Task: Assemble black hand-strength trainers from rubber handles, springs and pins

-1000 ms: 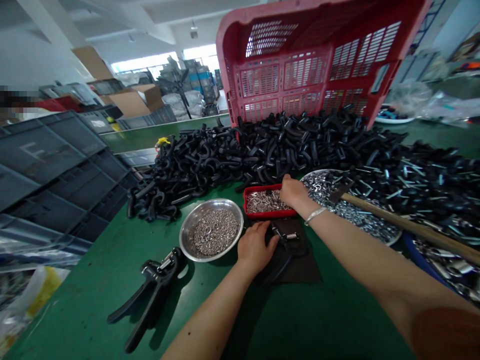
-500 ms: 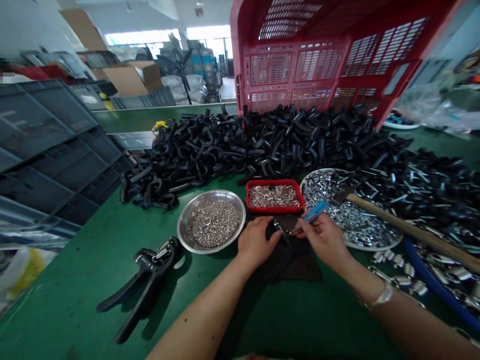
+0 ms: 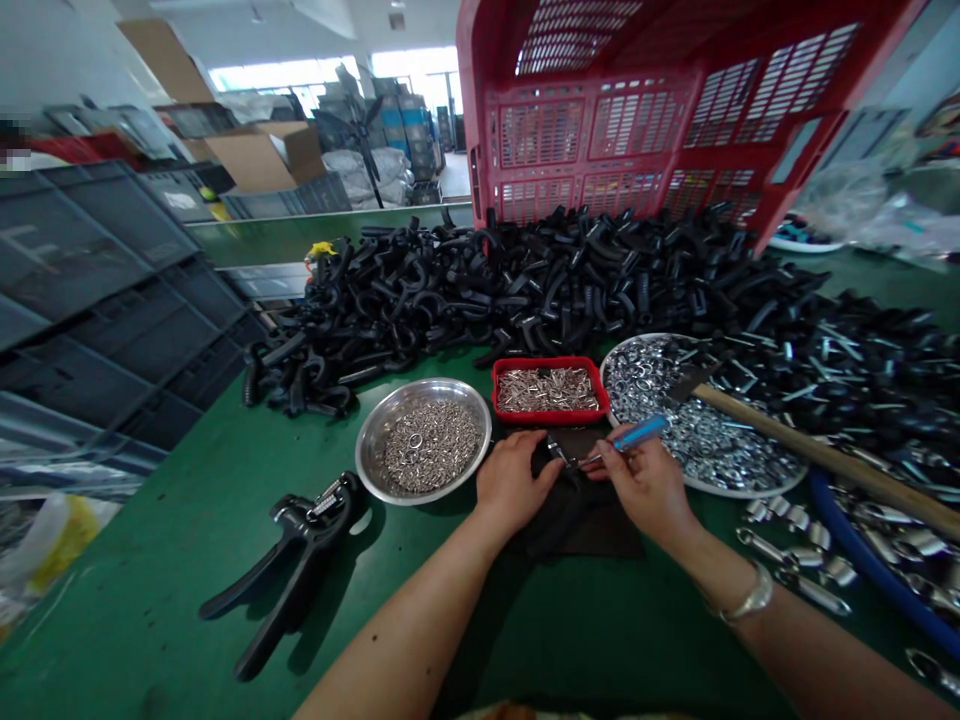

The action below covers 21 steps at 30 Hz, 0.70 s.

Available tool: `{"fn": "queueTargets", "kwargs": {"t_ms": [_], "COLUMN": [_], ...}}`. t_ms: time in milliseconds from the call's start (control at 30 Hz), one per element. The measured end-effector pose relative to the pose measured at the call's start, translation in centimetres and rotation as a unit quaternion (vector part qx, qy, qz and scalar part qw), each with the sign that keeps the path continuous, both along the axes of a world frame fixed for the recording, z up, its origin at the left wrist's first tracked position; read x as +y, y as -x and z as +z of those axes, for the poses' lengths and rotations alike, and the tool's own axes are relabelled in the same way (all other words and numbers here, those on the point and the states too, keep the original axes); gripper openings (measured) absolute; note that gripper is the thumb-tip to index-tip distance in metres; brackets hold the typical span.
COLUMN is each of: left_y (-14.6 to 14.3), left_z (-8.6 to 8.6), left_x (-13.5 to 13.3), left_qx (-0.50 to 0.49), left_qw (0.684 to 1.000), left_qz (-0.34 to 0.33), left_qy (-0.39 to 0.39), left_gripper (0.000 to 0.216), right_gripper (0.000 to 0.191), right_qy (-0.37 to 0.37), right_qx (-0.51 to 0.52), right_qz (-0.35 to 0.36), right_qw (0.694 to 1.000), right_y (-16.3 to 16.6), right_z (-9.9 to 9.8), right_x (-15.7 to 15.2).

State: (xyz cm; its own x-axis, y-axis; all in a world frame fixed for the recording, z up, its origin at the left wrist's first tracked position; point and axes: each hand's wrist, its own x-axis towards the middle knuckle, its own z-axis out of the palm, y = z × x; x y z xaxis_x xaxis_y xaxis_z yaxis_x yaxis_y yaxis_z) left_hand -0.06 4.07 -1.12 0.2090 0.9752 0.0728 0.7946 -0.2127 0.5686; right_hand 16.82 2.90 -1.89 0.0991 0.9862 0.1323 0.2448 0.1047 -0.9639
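Note:
My left hand (image 3: 514, 487) is closed on a black hand grip exerciser (image 3: 561, 522) with a metal spring piece at its top, lying over a dark pad (image 3: 616, 538). My right hand (image 3: 651, 492) grips a screwdriver (image 3: 641, 432) by its blue handle, the shaft pointing left at the metal piece. Exactly where the tip touches is too small to tell. Left of my hands stands a steel bowl (image 3: 362, 455) of small metal parts. A red tray (image 3: 551, 417) of metal pins sits just beyond them. Another hand grip exerciser (image 3: 304, 545), with its spring fitted, lies at the left.
Black plastic handles (image 3: 420, 290) are heaped across the back, before a red crate (image 3: 540, 130). A hammer (image 3: 795, 435) rests across a white plate (image 3: 720, 492) of metal parts at right. Shiny metal pieces and a blue hoop (image 3: 862, 560) lie nearer. Grey bins (image 3: 97, 260) stand left.
The screwdriver handle has tipped lower and swung right, and my right hand has turned with it. My left hand stays in place on the hand grip exerciser.

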Motion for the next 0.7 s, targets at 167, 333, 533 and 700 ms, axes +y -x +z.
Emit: {"fn": "queueTargets", "kwargs": {"t_ms": [167, 333, 533, 700], "left_y": [0.3, 0.6, 0.0, 3.0], "left_z": [-0.5, -0.7, 0.3, 3.5], "left_x": [0.1, 0.1, -0.8, -0.2], "left_qx": [-0.018, -0.028, 0.019, 0.121], "left_qw": [1.000, 0.999, 0.999, 0.988], "left_qz": [-0.014, -0.011, -0.001, 0.084], "left_qy": [-0.015, -0.013, -0.032, -0.045], "left_gripper": [0.039, 0.039, 0.045, 0.031], "right_gripper": [0.039, 0.040, 0.039, 0.038], "right_qy": [0.154, 0.181, 0.002, -0.028], "right_qx": [0.107, 0.109, 0.029, -0.383], "right_qz": [0.091, 0.126, -0.024, -0.074], "right_qw": [0.978, 0.969, 0.999, 0.920], "right_y": [1.0, 1.2, -1.1, -2.0], "right_z": [1.3, 1.4, 1.6, 3.5], "right_x": [-0.1, -1.0, 2.1, 9.0]}}
